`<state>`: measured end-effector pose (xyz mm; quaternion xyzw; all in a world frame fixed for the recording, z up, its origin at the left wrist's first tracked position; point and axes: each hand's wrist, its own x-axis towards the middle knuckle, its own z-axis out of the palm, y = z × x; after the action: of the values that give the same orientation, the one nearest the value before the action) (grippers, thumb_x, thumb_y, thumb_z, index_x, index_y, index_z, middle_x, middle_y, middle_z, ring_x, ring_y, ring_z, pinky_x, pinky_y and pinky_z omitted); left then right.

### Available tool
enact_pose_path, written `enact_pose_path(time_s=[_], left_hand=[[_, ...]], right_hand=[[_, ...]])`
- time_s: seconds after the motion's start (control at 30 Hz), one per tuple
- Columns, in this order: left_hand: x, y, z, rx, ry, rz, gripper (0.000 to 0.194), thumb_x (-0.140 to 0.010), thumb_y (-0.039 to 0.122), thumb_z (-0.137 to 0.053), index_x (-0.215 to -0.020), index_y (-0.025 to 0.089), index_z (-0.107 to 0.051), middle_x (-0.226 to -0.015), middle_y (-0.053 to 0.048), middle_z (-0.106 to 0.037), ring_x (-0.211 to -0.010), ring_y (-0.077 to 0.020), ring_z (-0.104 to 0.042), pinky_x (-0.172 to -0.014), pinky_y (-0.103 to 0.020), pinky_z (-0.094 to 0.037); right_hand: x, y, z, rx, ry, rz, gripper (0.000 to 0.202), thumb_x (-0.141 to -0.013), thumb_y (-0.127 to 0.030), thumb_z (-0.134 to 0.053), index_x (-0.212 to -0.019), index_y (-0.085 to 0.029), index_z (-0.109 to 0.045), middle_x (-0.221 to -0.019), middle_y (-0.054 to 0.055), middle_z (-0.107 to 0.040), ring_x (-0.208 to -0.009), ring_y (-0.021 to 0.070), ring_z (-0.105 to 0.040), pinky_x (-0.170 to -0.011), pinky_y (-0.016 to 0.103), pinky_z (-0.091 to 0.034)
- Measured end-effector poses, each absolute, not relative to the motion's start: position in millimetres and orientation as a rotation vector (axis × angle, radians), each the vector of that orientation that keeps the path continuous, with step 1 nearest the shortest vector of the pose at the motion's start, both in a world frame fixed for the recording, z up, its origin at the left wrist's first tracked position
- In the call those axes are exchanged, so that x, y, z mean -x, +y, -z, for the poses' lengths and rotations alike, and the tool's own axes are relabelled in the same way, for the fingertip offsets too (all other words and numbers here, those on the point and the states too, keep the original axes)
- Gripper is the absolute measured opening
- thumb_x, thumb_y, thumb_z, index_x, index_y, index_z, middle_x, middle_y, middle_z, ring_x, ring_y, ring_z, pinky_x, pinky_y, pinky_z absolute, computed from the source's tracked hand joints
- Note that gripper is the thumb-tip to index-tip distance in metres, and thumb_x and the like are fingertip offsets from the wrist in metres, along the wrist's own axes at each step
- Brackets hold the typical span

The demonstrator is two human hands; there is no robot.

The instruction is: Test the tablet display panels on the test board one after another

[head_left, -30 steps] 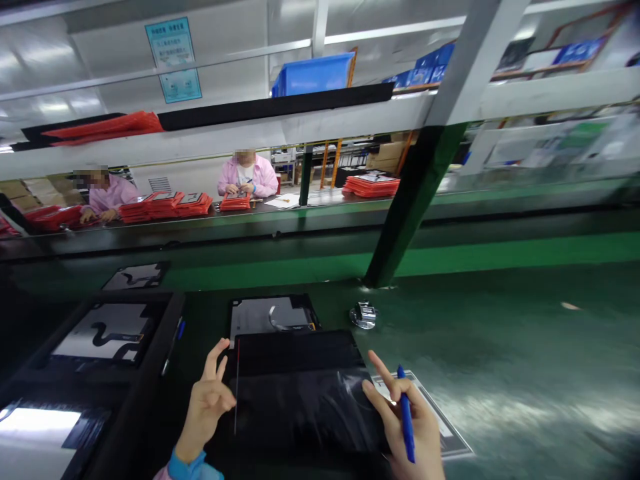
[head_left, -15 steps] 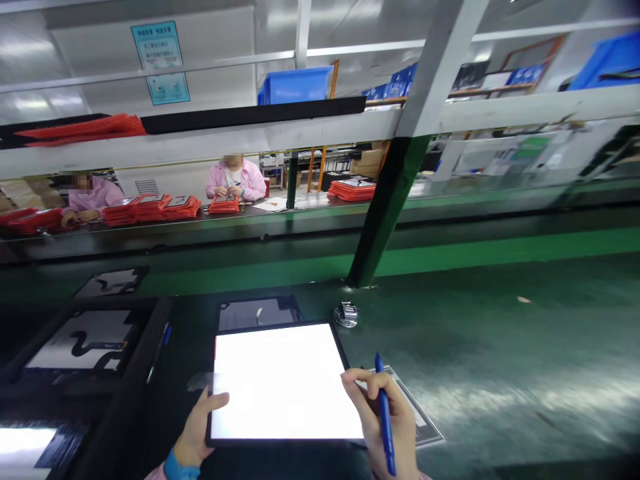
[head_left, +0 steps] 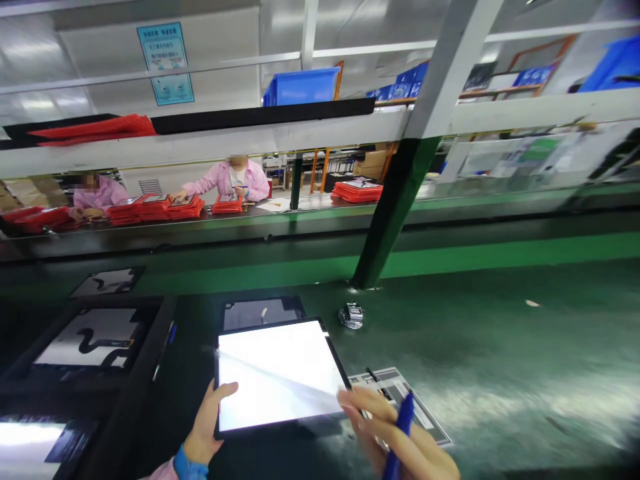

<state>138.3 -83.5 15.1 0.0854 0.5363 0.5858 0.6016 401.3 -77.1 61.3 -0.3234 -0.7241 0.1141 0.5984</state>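
Note:
My left hand (head_left: pixel 206 421), a blue band at its wrist, grips a lit white display panel (head_left: pixel 277 377) by its left edge, the thumb lying on the front. The panel is tilted, and a faint grey band crosses its glow. At its lower right corner are the fingertips of my right hand (head_left: pixel 395 433); whether they pinch the edge I cannot tell. A blue pen (head_left: pixel 404 423) is held between the fingers of that hand. Partly under the right hand lies a flat, dark-framed sheet or board (head_left: pixel 420 413). Behind the lit panel rests another dark panel (head_left: pixel 287 308).
At left, a black tray (head_left: pixel 167 313) holds panels with dark ribbon cables. A small shiny metal object (head_left: pixel 352 315) sits on the green table (head_left: pixel 500 333), near a slanted post (head_left: pixel 385 220). Across the way, two people in pink work beside red stacks (head_left: pixel 356 192).
The lit panel has tilted, its lower right corner rising, and a grey band now shows on it. My right hand has turned and shifted right. One person opposite has stretched out an arm.

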Motion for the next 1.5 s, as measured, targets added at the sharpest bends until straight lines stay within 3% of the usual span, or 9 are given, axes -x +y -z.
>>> enact_pose_path(time_s=[0.07,0.13,0.33,0.47,0.63,0.8,1.0,1.23,1.5], left_hand=[[-137.6,-84.2,-14.7,-0.202,1.254,-1.348,0.062,-0.075,0.008,-0.065,-0.133,0.012,-0.044,-0.079,-0.007,-0.077,-0.082,-0.0295,-0.074,-0.077,-0.041,-0.058],[-136.9,-84.8,-15.4,-0.201,1.256,-1.347,0.059,-0.077,0.009,-0.064,-0.132,0.012,-0.045,-0.076,-0.006,-0.076,-0.08,-0.0288,-0.074,-0.076,-0.04,-0.058],[-137.2,-86.1,-25.3,-0.173,1.25,-1.36,0.053,-0.077,0.008,-0.064,-0.127,0.014,-0.05,-0.073,-0.004,-0.075,-0.078,-0.0274,-0.074,-0.077,-0.039,-0.058],[-137.1,-86.2,-31.8,-0.118,1.231,-1.373,0.05,-0.076,0.009,-0.065,-0.124,0.015,-0.053,-0.073,-0.003,-0.075,-0.081,-0.0288,-0.074,-0.078,-0.04,-0.058],[-133.4,-87.5,-30.6,-0.087,1.226,-1.391,0.045,-0.075,0.011,-0.067,-0.119,0.014,-0.058,-0.084,-0.007,-0.077,-0.084,-0.0301,-0.074,-0.074,-0.039,-0.059],[-133.9,-89.5,-27.6,-0.099,1.224,-1.383,0.039,-0.073,0.014,-0.071,-0.112,0.016,-0.063,-0.081,-0.006,-0.077,-0.084,-0.0335,-0.073,-0.07,-0.041,-0.059],[-135.7,-87.3,-35.6,-0.108,0.995,-1.363,0.053,-0.086,0.055,-0.056,-0.114,0.011,-0.065,-0.082,-0.011,-0.077,-0.079,-0.0344,-0.073,-0.073,-0.045,-0.058],[-136.7,-84.6,-30.7,-0.026,1.138,-1.289,0.036,-0.081,0.025,-0.06,-0.112,0.008,-0.065,-0.071,-0.008,-0.076,-0.064,-0.027,-0.073,-0.066,-0.037,-0.059],[-140.4,-83.9,-47.1,-0.063,1.078,-1.322,0.041,-0.089,0.039,-0.054,-0.115,0.009,-0.064,-0.077,-0.009,-0.076,-0.069,-0.0268,-0.073,-0.072,-0.038,-0.058]], right_hand=[[-395.5,-45.5,-87.7,0.722,-1.702,-0.415,0.014,-0.077,-0.013,-0.068,-0.071,-0.025,-0.063,-0.1,0.007,-0.076,-0.081,0.0264,-0.074,-0.067,0.035,-0.062],[-386.2,-12.4,-112.0,0.621,-1.786,-0.737,0.024,-0.083,-0.021,-0.063,-0.062,-0.024,-0.052,-0.093,0.008,-0.076,-0.078,0.0247,-0.073,-0.065,0.035,-0.061],[-370.7,40.0,-143.2,0.476,-1.864,-1.305,0.04,-0.081,-0.05,-0.066,-0.063,-0.023,-0.043,-0.086,0.01,-0.074,-0.089,0.025,-0.07,-0.082,0.044,-0.055],[-384.0,37.6,-138.2,0.581,-1.97,-1.251,0.039,-0.078,-0.048,-0.068,-0.064,-0.023,-0.042,-0.094,0.01,-0.073,-0.09,0.0246,-0.068,-0.085,0.044,-0.052],[-396.1,23.4,-108.6,0.837,-1.835,-1.142,0.045,-0.074,-0.044,-0.073,-0.06,-0.024,-0.035,-0.065,0.002,-0.067,-0.065,0.0197,-0.065,-0.061,0.031,-0.05],[-394.7,6.3,-76.3,0.894,-1.573,-1.031,0.044,-0.073,-0.042,-0.075,-0.06,-0.023,-0.037,-0.068,0.003,-0.068,-0.059,0.0169,-0.059,-0.056,0.029,-0.045],[-386.2,0.4,-58.5,0.936,-1.276,-0.923,0.047,-0.068,-0.044,-0.079,-0.06,-0.023,-0.038,-0.068,0.003,-0.066,-0.053,0.0131,-0.047,-0.049,0.027,-0.037],[-379.9,13.4,-43.5,0.991,-1.075,-0.899,0.052,-0.064,-0.055,-0.079,-0.065,-0.024,-0.037,-0.068,0.0,-0.062,-0.063,0.0156,-0.056,-0.058,0.028,-0.043],[-379.8,21.4,-24.2,1.076,-0.975,-0.931,0.055,-0.057,-0.057,-0.081,-0.065,-0.023,-0.038,-0.065,-0.001,-0.064,-0.058,0.014,-0.058,-0.058,0.028,-0.047]])
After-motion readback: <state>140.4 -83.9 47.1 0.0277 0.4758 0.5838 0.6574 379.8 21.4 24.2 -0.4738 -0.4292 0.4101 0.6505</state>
